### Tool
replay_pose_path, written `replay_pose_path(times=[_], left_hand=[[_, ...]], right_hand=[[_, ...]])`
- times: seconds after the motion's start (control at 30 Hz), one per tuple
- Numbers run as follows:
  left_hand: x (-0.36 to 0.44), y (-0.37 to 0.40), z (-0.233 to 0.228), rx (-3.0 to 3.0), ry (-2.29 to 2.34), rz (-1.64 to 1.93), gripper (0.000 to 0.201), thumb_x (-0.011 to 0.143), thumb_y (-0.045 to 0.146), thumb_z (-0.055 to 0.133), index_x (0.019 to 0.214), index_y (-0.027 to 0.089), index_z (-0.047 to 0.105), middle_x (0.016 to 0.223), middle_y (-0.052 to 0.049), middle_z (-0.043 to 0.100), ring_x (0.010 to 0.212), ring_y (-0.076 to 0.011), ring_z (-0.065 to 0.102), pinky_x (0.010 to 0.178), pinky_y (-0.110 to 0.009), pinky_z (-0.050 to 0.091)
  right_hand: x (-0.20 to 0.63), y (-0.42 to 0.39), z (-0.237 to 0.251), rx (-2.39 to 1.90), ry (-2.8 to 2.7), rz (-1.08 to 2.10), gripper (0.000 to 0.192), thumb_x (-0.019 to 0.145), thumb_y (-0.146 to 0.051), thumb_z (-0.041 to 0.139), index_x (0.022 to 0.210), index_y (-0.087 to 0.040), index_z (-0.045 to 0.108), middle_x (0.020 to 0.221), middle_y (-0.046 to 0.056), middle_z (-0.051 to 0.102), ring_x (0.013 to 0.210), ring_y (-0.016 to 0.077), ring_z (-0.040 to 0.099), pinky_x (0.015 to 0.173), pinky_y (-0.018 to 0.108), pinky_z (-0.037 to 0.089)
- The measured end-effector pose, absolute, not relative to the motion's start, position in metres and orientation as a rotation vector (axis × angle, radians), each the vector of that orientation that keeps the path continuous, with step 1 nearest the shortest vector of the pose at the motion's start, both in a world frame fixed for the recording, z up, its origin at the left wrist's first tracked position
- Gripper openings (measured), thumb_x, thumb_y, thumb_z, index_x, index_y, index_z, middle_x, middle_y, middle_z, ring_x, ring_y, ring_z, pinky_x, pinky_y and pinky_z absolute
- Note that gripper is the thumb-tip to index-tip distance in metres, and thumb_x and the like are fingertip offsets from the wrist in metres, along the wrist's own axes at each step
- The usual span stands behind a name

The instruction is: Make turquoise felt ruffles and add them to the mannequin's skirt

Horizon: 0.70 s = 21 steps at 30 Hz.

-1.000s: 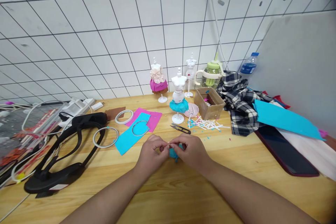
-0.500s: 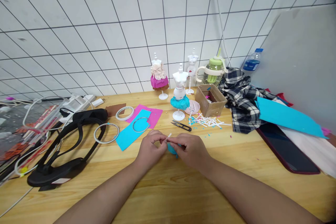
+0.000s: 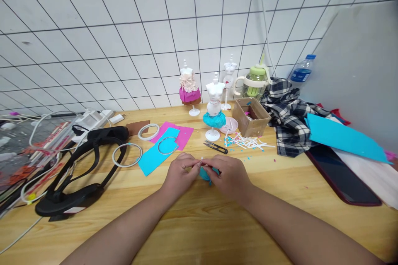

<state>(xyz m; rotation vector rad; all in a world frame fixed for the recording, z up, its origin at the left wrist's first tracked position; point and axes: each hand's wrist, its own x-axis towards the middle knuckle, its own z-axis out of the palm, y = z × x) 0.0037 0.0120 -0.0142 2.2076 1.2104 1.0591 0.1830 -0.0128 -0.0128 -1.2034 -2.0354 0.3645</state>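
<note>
My left hand (image 3: pixel 183 172) and my right hand (image 3: pixel 229 176) meet at the middle of the table, thumbs and forefingers pinched close together. A crumpled piece of blue crepe paper (image 3: pixel 204 174) hangs under the fingers of my right hand. Between the fingertips a tiny white bit shows, too small to name; what my left hand pinches is mostly covered. Just beyond lie black thread snips (image 3: pixel 215 147). Behind them stands a small white dress form (image 3: pixel 214 96) with a ruffled blue skirt (image 3: pixel 214 120) round its base.
White paper strips (image 3: pixel 248 141) lie scattered before a cardboard box (image 3: pixel 251 116). Tape rolls (image 3: pixel 148 132) and blue paper (image 3: pixel 152 161) are at left, near a black headset (image 3: pixel 102 182). At right are a phone (image 3: pixel 342 178) and a plaid cloth (image 3: pixel 289 120). A dressed form (image 3: pixel 189 87) stands behind.
The white strip that stuck up between my fingertips now shows only as a small tip. My hands have drawn slightly closer together. The whole view has shifted a little.
</note>
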Motion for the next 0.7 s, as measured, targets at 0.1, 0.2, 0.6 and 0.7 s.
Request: replay_pose_path(times=[0.1, 0.2, 0.6, 0.7], left_hand=[[0.004, 0.011, -0.015, 2.263, 1.193, 1.078, 0.019, 0.082, 0.02, 0.059, 0.071, 0.02, 0.075, 0.062, -0.002, 0.068, 0.062, -0.0139, 0.059, 0.061, -0.026, 0.046], [0.005, 0.009, -0.016, 2.273, 1.209, 1.095, 0.017, 0.079, 0.019, 0.061, 0.07, 0.021, 0.075, 0.061, -0.002, 0.066, 0.061, -0.0138, 0.059, 0.06, -0.026, 0.045], [0.006, 0.008, -0.013, 2.201, 1.132, 1.091, 0.018, 0.079, 0.018, 0.059, 0.079, 0.023, 0.077, 0.065, -0.002, 0.069, 0.066, -0.0153, 0.061, 0.066, -0.029, 0.047], [0.006, 0.008, -0.013, 2.216, 1.089, 1.088, 0.018, 0.081, 0.019, 0.059, 0.08, 0.023, 0.077, 0.067, -0.003, 0.069, 0.067, -0.0157, 0.061, 0.066, -0.029, 0.047]], right_hand=[[0.184, -0.013, -0.013, -1.218, -2.021, 0.365, 0.018, 0.089, -0.026, 0.056, 0.096, -0.023, 0.072, 0.088, 0.002, 0.074, 0.081, 0.0162, 0.066, 0.074, 0.026, 0.046], [0.183, -0.013, -0.012, -1.227, -1.99, 0.392, 0.015, 0.088, -0.026, 0.057, 0.09, -0.023, 0.072, 0.084, 0.002, 0.073, 0.078, 0.0159, 0.066, 0.071, 0.026, 0.046], [0.181, 0.005, -0.013, -1.204, -1.246, 1.248, 0.012, 0.076, -0.031, 0.055, 0.072, -0.02, 0.055, 0.062, -0.002, 0.064, 0.038, 0.0069, 0.043, 0.036, 0.018, 0.03], [0.187, 0.011, -0.011, -1.162, -0.932, 1.443, 0.018, 0.073, -0.035, 0.057, 0.075, -0.02, 0.048, 0.084, 0.002, 0.071, 0.04, 0.0062, 0.051, 0.034, 0.016, 0.031]])
